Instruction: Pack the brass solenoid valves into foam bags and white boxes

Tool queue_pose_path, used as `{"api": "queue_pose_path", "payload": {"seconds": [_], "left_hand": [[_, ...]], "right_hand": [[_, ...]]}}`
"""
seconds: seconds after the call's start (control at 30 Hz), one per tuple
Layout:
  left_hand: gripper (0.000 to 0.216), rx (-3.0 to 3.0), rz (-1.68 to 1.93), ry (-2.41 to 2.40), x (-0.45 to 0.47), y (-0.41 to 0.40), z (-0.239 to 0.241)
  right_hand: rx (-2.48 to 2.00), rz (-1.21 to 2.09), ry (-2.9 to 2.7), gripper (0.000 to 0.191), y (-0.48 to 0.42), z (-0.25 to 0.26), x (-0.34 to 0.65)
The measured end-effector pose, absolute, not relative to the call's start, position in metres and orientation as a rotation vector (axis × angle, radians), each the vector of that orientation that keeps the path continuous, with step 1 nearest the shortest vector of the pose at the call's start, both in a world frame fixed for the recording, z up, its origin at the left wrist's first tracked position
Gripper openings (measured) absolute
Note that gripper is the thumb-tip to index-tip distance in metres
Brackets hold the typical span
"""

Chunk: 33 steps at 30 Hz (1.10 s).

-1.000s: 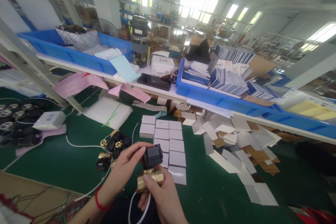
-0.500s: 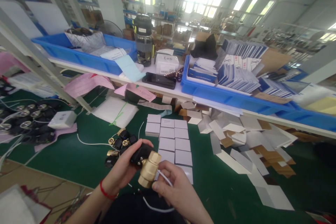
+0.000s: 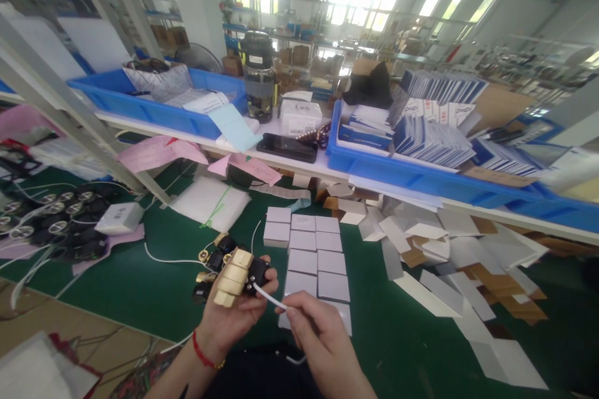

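Observation:
A motorized ball valve, with a brass body and a black actuator housing, rests in my left hand, fingers wrapped round it. From the housing comes a white cable. My right hand pinches this cable between thumb and fingers, a short way from the valve. Behind my left hand lie several similar black-and-brass valves on the green table. Just beyond my right hand, small white boxes are laid out in rows.
More valves with cables crowd the left side. Unfolded cardboard pieces spread over the right. A shelf across the back carries a blue bin of booklets, a phone and a bottle. White foam sheets lie below it.
The valve has been turned over in my left hand, its brass body now on the left and the housing on the right. My right hand has moved away from the body along the cable.

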<state>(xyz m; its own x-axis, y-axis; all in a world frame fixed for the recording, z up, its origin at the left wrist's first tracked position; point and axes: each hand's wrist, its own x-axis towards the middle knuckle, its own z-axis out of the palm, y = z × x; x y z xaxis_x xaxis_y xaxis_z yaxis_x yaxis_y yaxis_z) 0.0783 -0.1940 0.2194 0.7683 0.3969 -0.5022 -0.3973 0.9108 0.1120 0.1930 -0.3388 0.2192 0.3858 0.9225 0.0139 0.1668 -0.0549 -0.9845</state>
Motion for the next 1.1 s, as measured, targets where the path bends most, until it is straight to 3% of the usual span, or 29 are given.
{"api": "queue_pose_path", "payload": {"seconds": [0.2, 0.33, 0.47, 0.6, 0.7, 0.8, 0.9, 1.0, 1.1], "left_hand": [[0.019, 0.248, 0.771, 0.789, 0.089, -0.181, 0.197], [0.038, 1.016, 0.933, 0.992, 0.090, -0.170, 0.169], [0.037, 1.552, 0.703, 0.936, 0.075, -0.170, 0.163], [0.048, 1.145, 0.481, 0.818, 0.069, -0.175, 0.174], [0.057, 0.908, 0.645, 0.866, 0.074, -0.171, 0.180], [0.047, 1.219, 0.889, 0.997, 0.076, -0.163, 0.182], [0.040, 1.396, 0.796, 0.996, 0.073, -0.165, 0.181], [0.042, 1.025, 0.546, 0.894, 0.071, -0.172, 0.182], [0.025, 0.605, 0.599, 0.884, 0.079, -0.173, 0.185]], "right_hand": [[-1.906, 0.721, -1.275, 0.032, -0.315, 0.168, 0.171], [-1.732, 1.003, -1.424, 0.019, -0.309, 0.170, 0.170], [-1.638, 0.856, -1.182, 0.025, -0.299, 0.187, 0.219], [-1.678, 0.797, -1.161, 0.027, -0.287, 0.157, 0.233], [-1.620, 0.991, -1.321, 0.022, -0.294, 0.138, 0.200], [-1.611, 1.042, -1.456, 0.018, -0.304, 0.157, 0.185], [-1.599, 0.865, -1.389, 0.020, -0.297, 0.182, 0.211], [-1.608, 0.804, -1.259, 0.025, -0.279, 0.174, 0.233], [-1.628, 0.855, -1.277, 0.028, -0.270, 0.141, 0.217]]}}
